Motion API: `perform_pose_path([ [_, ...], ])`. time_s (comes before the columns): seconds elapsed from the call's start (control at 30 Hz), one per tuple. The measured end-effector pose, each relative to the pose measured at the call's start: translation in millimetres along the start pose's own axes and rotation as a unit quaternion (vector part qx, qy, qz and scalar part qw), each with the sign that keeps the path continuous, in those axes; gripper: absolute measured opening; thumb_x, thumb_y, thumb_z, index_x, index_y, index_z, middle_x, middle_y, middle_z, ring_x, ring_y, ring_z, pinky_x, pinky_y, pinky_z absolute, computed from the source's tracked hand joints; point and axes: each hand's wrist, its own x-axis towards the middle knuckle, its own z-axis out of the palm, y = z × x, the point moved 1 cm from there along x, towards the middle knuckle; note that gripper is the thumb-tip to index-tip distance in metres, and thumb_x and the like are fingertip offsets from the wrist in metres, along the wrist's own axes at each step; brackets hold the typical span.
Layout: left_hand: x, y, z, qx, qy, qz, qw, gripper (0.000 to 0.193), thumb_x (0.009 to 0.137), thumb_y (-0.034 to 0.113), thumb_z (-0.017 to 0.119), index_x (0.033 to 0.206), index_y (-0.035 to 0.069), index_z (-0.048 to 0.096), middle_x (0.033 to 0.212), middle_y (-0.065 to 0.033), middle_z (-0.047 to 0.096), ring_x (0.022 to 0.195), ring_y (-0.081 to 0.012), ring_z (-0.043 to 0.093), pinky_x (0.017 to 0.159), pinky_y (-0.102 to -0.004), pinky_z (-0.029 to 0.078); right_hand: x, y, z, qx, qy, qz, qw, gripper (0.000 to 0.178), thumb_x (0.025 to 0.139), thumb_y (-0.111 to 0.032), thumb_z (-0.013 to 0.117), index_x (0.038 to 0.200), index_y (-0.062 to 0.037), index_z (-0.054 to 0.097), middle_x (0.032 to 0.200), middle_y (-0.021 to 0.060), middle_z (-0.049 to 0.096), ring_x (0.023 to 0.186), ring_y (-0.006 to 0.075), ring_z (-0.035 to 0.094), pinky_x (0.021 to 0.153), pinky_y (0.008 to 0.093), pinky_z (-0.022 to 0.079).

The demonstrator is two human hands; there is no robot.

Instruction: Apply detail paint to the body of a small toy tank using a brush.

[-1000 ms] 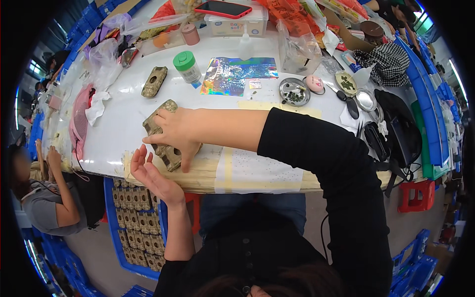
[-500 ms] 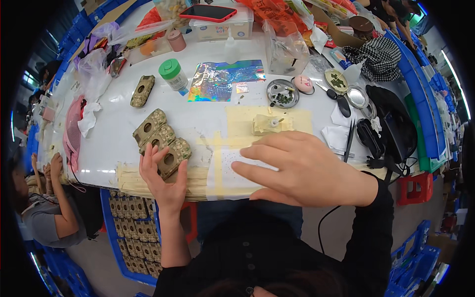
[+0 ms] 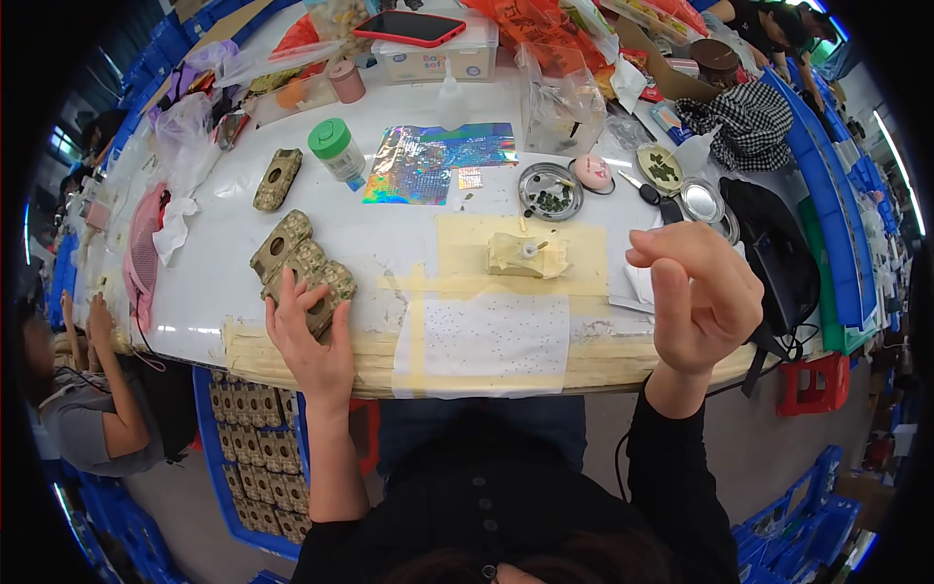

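My left hand [image 3: 313, 346] has its fingers spread over the nearest of several joined camouflage-patterned shells [image 3: 297, 263], each with a round hole. Whether the fingertips touch that shell I cannot tell. A separate camouflage shell [image 3: 278, 179] lies farther off. My right hand [image 3: 705, 302] is raised at the table's right, fingers half curled and thumb apart, with nothing visible in it. It covers the spot where black tweezers lay. In the middle, a tape-wrapped block [image 3: 527, 255] with a small pale nozzle-like piece stands on yellow tape. A dotted white sheet [image 3: 496, 336] lies in front of it.
A round metal dish [image 3: 551, 192] holds small dark green pieces. Behind are a green-lidded tub [image 3: 336, 151], holographic foil [image 3: 409, 170], a white squeeze bottle [image 3: 450, 102] and a phone [image 3: 410, 28]. A blue crate [image 3: 206, 428] of shells stands below left. Another person [image 3: 97, 389] sits at left.
My right hand has moved right from above the dotted sheet, uncovering the sheet, and its fingers have curled. My left hand stays by the shells, its fingers lower over them.
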Motion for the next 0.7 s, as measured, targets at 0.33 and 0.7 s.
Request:
perform_pose_path([
  [0.33,-3,1,0,-0.046,0.036,-0.018,0.998,0.073,0.078,0.005,0.074,0.141,0.001,0.038,0.086,-0.0037,0.059,0.093,-0.0229,0.055,0.109,-0.0492,0.029,-14,38,-17,-0.025,0.241,0.025,0.970,0.029,0.095,-0.012,0.049,0.080,0.0072,0.065,0.062,0.0096,0.060,0.052,0.0112,0.051,0.057,0.0235,0.041],
  [0.7,-6,0,4,-0.083,0.018,-0.077,0.993,0.072,0.079,0.003,0.073,0.142,0.001,0.038,0.087,-0.0053,0.058,0.097,-0.0220,0.050,0.094,-0.0394,0.040,-13,44,-43,-0.021,0.424,0.059,0.903,0.044,0.100,-0.026,0.039,0.072,0.0012,0.060,0.049,0.0046,0.038,0.051,0.0133,0.039,0.059,0.0298,0.045],
])
